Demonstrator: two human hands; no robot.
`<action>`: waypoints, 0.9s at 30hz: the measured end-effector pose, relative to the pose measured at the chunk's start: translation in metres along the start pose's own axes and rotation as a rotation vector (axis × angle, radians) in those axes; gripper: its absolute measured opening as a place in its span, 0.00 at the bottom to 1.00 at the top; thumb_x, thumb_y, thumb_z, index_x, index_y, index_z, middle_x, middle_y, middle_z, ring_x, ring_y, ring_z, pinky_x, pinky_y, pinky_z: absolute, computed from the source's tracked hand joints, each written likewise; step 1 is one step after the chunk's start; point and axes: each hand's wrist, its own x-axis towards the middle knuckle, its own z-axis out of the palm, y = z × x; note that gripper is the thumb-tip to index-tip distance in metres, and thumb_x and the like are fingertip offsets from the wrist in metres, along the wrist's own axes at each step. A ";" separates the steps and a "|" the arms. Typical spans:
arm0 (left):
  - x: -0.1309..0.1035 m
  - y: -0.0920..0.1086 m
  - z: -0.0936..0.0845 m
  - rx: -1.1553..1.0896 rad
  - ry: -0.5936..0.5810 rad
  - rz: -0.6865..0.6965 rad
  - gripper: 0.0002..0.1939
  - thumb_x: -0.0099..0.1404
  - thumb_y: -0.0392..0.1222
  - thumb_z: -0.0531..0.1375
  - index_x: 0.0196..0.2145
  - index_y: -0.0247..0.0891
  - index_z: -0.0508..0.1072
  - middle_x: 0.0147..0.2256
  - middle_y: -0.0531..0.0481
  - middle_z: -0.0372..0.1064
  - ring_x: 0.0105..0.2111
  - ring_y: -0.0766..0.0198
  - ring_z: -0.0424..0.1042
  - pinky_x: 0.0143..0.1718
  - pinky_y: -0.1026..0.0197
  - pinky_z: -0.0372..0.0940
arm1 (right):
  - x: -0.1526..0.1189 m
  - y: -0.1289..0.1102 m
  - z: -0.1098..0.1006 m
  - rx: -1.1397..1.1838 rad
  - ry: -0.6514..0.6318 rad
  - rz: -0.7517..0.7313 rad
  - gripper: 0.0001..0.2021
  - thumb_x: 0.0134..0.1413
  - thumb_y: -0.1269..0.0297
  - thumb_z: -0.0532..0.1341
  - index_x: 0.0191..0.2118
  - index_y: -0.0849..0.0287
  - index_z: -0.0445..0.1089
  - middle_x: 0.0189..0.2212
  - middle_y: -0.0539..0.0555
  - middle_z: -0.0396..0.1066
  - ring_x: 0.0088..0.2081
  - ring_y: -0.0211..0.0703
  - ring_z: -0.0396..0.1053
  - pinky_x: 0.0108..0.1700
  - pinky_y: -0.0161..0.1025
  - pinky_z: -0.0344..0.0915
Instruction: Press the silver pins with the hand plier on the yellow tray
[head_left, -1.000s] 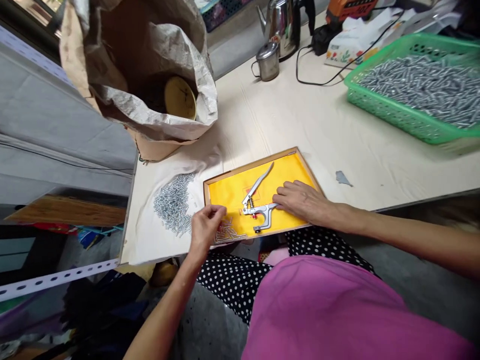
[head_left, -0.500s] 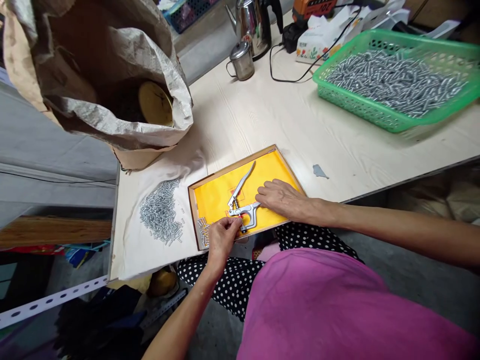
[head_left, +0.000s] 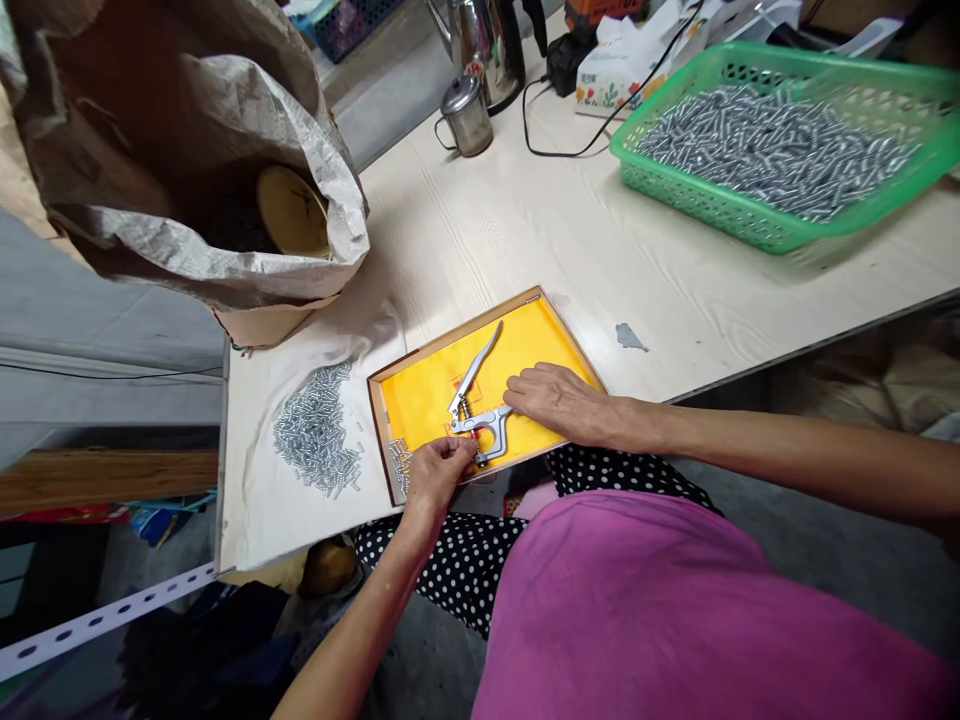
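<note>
A pair of silver snap-fastener pliers point(head_left: 487, 420) lies in a shallow tray point(head_left: 431, 352) lined with yellow. Its long lever stands spread away from the body. My right hand point(head_left: 559, 402) rests palm down over the tray, its curled fingers on the pliers' right end, which they partly hide. At the jaw end, my left hand point(head_left: 433, 475) pinches with thumb and fingertips beside the small red part. Whatever is between those fingertips is too small to make out. Several small metal pins point(head_left: 400, 465) lie in the tray's left corner, by my left wrist.
Left of the tray, a heap of small metal pieces point(head_left: 319, 430) lies on white cloth. Behind it stands a large open paper sack point(head_left: 277, 315). A green basket point(head_left: 697, 215) of metal pieces sits far right. A metal cup point(head_left: 471, 125), kettle point(head_left: 499, 60) and black cable point(head_left: 559, 153) are at the back.
The view has shifted slightly, so the table's things appear a little further left. My left fingertips remain at the pliers' jaw, and my right hand stays on the other end.
</note>
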 end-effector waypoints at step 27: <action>0.003 -0.001 -0.003 0.206 -0.005 0.019 0.24 0.47 0.61 0.66 0.21 0.35 0.72 0.18 0.53 0.64 0.18 0.71 0.57 0.21 0.66 0.49 | 0.037 0.027 -0.034 -0.197 -0.154 0.029 0.36 0.42 0.39 0.69 0.48 0.66 0.70 0.46 0.62 0.68 0.46 0.57 0.60 0.47 0.49 0.56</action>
